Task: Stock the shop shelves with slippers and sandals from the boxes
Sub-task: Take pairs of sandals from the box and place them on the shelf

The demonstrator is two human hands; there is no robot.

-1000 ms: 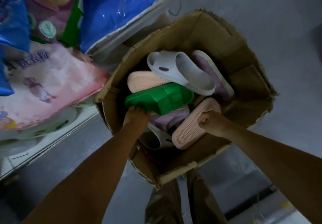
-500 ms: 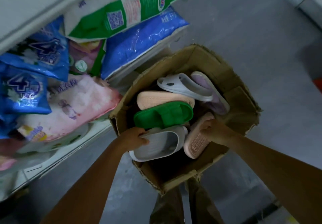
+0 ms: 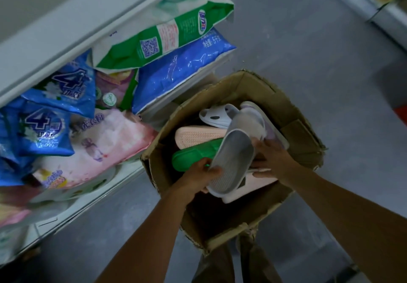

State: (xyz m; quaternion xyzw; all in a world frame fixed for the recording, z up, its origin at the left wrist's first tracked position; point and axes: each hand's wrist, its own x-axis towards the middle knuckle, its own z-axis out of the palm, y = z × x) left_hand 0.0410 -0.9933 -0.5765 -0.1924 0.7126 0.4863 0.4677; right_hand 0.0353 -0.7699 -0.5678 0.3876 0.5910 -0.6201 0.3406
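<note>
Both bare forearms reach down and forward, converging. Left hand fingers curled, thumb on top, gripping. Right hand fingers spread and bent, thumb pointing left.

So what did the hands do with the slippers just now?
The left hand let go of the green slipper and pulled up a grey slipper, sole up. The right hand now touches it too. The cardboard box stayed put.
</note>
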